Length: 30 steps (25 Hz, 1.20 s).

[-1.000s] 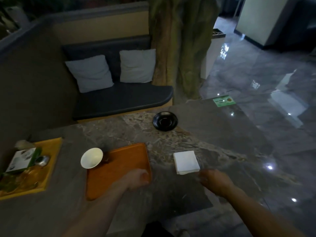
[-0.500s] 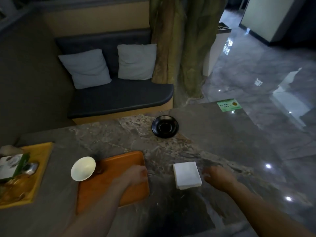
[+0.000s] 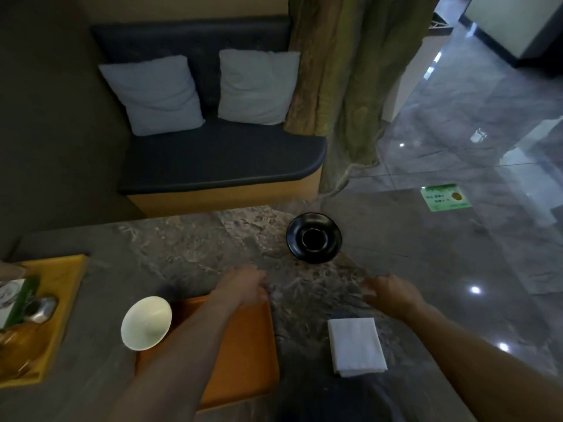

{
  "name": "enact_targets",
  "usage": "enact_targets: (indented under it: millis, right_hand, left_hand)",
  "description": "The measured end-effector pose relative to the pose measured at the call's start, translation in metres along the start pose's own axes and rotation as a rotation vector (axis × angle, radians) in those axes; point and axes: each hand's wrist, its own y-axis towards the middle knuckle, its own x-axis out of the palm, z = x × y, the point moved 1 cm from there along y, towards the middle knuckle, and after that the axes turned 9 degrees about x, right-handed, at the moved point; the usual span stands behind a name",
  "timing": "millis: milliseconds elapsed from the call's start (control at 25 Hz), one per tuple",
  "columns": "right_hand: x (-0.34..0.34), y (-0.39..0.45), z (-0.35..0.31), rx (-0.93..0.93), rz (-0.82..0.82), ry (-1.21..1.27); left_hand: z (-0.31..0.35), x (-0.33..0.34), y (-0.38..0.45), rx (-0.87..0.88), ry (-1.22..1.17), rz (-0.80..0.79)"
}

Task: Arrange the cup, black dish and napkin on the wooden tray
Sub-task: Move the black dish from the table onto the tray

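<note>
An orange wooden tray (image 3: 243, 345) lies on the stone table in front of me, partly under my left forearm. A white cup (image 3: 146, 322) sits at the tray's left edge. The round black dish (image 3: 313, 238) rests on the table farther back, to the right of centre. A folded white napkin (image 3: 356, 346) lies to the right of the tray. My left hand (image 3: 243, 284) hovers over the tray's far right corner, fingers loose and holding nothing. My right hand (image 3: 393, 293) is above the table beyond the napkin, fingers spread, empty. Both hands are short of the dish.
A yellow tray (image 3: 58, 303) with a metal pot, a box and other items stands at the left table edge. A green card (image 3: 445, 197) lies at the far right. Behind the table are a dark bench (image 3: 219, 159) with two cushions and a tree trunk.
Both hands have moved forward, away from me, past the tray's near edge and the napkin toward the black dish. The view has tilted downward. The cup, dish, napkin and tray have stayed in place.
</note>
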Motion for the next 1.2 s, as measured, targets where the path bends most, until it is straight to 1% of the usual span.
enact_targets:
  millis: [160,280,360,440,600,760,880,1080,1200]
  right_hand:
    - [-0.017,0.027,-0.006,-0.012,0.052,0.002]
    - [-0.027,0.047,-0.007,-0.020,0.114,0.016]
    - [-0.033,0.062,-0.008,-0.014,0.127,-0.005]
    - [-0.037,0.078,-0.008,-0.013,0.104,-0.019]
    - [-0.037,0.106,-0.009,-0.007,0.066,0.001]
    - [-0.032,0.126,-0.012,-0.023,0.007,0.101]
    - [-0.026,0.136,-0.016,-0.043,0.004,0.129]
    - [-0.009,0.152,-0.017,-0.053,-0.053,0.177]
    - [0.000,0.156,-0.019,-0.041,-0.051,0.227]
  left_hand:
    - [-0.015,-0.016,0.026,-0.008,0.060,0.009]
    - [-0.019,-0.026,0.046,0.019,0.105,0.030]
    - [-0.018,-0.033,0.061,0.026,0.116,0.028]
    - [-0.016,-0.041,0.078,0.020,0.083,0.026]
    - [-0.010,-0.046,0.105,0.019,0.005,0.071]
    - [-0.005,-0.047,0.125,0.018,-0.072,0.108]
    - [-0.007,-0.047,0.132,0.016,-0.088,0.111]
    - [-0.014,-0.035,0.139,0.016,-0.151,0.064]
    - [-0.012,-0.021,0.141,0.003,-0.179,0.096]
